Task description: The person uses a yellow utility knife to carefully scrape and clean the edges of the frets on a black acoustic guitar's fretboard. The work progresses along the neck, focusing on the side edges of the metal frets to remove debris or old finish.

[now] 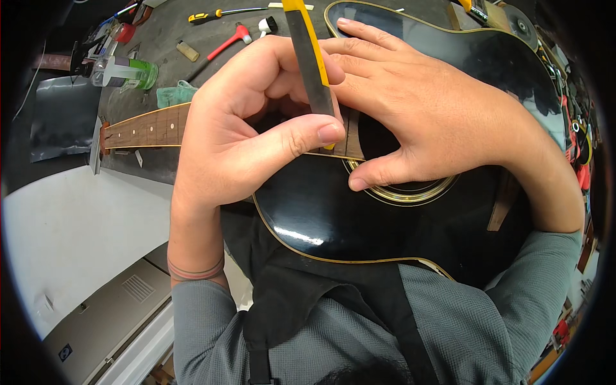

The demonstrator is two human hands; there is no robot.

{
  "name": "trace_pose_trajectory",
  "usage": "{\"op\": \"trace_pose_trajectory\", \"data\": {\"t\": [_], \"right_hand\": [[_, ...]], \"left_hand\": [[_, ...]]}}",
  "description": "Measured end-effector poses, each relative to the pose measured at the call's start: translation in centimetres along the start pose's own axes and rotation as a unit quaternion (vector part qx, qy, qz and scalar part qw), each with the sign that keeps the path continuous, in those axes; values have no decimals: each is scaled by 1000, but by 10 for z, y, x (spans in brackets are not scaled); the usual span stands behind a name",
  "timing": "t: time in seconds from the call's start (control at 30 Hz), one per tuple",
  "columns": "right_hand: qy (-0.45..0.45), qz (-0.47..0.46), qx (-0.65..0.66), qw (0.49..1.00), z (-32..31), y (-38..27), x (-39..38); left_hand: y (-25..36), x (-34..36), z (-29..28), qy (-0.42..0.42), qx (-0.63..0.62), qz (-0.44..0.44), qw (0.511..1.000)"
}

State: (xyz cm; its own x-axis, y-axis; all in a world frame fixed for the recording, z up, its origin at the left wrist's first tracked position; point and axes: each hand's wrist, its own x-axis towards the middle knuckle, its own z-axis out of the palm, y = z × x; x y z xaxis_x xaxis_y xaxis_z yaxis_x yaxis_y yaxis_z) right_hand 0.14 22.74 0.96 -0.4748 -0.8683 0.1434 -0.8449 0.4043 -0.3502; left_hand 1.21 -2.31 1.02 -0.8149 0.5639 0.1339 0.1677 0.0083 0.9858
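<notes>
A glossy black acoustic guitar (333, 218) with a pale bound edge lies face up in front of me, its fretboard (163, 128) pointing left. My left hand (224, 138) is closed around a long, flat dark-grey file (312, 70) with yellow along its edge and top. The file stands tilted over the body end of the fretboard, thumb pressed near its lower end. Whether its tip touches the frets is hard to tell. My right hand (430, 112) lies flat with fingers spread on the guitar top, its thumb beside the soundhole ring (410, 196), partly covering the hole.
On the dark bench behind lie a yellow-and-black screwdriver (208, 16), a red-handled hammer (224, 45), a small tan block (187, 51) and a green cloth (176, 95). A green-labelled bottle (128, 73) stands at left, above a white surface (77, 218). Tools crowd the right edge.
</notes>
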Motion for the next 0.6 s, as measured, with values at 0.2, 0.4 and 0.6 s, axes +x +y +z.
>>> {"op": "trace_pose_trajectory", "data": {"t": [0.2,0.4,0.6], "right_hand": [[11,-6,7,1000,2,1,1],[70,-4,29,997,10,1,-1],[32,-40,-86,995,4,7,0]], "left_hand": [[3,0,1,3,-2,-18,1000],[7,2,1,-12,23,-16,1000],[3,0,0,-55,122,44,990]]}}
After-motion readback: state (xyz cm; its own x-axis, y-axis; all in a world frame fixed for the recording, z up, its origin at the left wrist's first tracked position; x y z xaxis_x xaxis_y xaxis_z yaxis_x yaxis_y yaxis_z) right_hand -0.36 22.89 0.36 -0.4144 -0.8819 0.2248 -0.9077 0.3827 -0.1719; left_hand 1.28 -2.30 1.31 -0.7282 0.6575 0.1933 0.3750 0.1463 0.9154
